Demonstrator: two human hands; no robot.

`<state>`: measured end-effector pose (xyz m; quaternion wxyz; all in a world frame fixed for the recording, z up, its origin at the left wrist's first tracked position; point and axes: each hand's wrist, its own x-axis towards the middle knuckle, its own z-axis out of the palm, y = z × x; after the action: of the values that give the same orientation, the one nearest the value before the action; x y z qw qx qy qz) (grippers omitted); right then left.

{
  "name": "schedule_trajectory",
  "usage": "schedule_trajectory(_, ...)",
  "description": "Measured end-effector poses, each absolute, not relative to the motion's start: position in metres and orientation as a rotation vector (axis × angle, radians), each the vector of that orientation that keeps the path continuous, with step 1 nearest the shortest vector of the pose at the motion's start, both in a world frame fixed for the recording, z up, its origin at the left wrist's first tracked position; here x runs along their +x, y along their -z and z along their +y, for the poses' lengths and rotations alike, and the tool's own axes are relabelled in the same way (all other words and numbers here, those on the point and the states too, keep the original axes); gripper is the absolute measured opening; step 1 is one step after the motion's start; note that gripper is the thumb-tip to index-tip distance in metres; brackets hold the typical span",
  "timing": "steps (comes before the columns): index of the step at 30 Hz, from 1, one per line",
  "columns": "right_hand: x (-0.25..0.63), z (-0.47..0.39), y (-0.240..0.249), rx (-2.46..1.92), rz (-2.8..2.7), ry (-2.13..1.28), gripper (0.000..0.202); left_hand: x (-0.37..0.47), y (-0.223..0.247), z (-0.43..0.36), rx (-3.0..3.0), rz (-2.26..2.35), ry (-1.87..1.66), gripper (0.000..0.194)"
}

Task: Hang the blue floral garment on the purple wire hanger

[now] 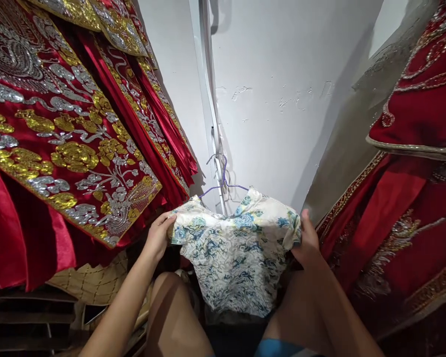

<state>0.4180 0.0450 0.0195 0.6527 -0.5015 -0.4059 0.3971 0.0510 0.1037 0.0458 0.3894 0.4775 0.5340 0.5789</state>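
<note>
A white short-sleeved top (230,253) with blue and green floral print hangs on a purple wire hanger (225,176). The hanger's hook is up by a pale metal upright, above the neckline. My left hand (159,235) pinches the edge of the sleeve at the left, fingers closed on the cloth. At the other side my right hand (305,240) grips the right sleeve's edge, thumb up and most fingers hidden behind the arm and cloth. The top is spread between both hands, its lower part hanging above my knees.
Red garments with gold and silver sequin embroidery (78,153) hang at the left. More red beaded garments (412,208) hang at the right. A white wall (278,59) stands behind, with a metal upright (202,54) running down it. Below left is a beige quilted item (92,280).
</note>
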Motion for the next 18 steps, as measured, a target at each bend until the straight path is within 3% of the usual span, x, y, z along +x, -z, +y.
schedule_trajectory(5, 0.422, 0.038, -0.053, -1.082, -0.728, -0.977, 0.05, 0.067, -0.07, 0.103, 0.982, 1.159, -1.604, 0.067)
schedule_trajectory(10, 0.425, 0.028, -0.087, -1.015, -0.56, -0.729, 0.049, 0.084, -0.108, 0.092, 1.703, 1.269, -1.542, 0.069)
schedule_trajectory(14, 0.408, -0.017, -0.08, -1.174, -0.63, -0.658, 0.057, 0.09, -0.087, 0.08, 2.271, 1.655, -1.214, 0.075)
schedule_trajectory(18, 0.36, -0.075, -0.066, -1.265, -1.232, -0.845, 0.057, 0.105, -0.038, 0.074, 2.385, 1.51, -1.206, 0.078)
